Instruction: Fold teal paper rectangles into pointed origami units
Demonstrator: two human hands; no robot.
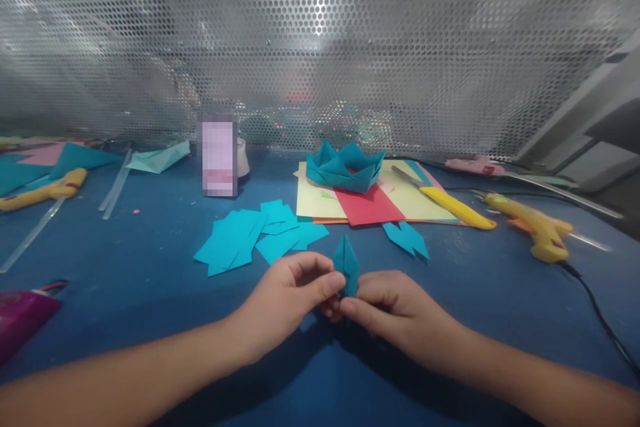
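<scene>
Pinching, left hand: we hold the folded blue piece (346, 265) upright between the thumb and fingers of our left hand (295, 290), its pointed tip rising above them.
Right hand: our right hand (403, 310) closes on the lower part of the same piece, thumb and forefinger pressed in at its base, just beside the left fingers.
Blue slips: we see loose blue slips (233, 240) overlapping flat on the tabletop (165, 307), beyond the fingers and to their left; a smaller blue pair (407, 238) lies beyond them to the right.
Paper stack: beyond the fingers, slightly right, we have a paper stack (315, 197) with a pale yellow sheet on top.
Blue ring: a pointed, folded blue ring (345, 170) stands on that stack, and a red sheet (367, 205) reaches from it toward our fingers.
Yellow cutter: right of the red sheet, the yellow cutter (457, 207) lies across the stack's right side, blade pointing away from us.
Glue guns: one yellow glue gun (543, 230) lies well right of the fingers, its dark cord (600, 310) running nearer; another yellow gun (45, 193) lies far left.
Blurred panel: beyond and left of the fingers, we see a pixelated upright panel (219, 157) before a white object (243, 159).
Metal screen: behind everything, a perforated metal screen (320, 47) faces us.
</scene>
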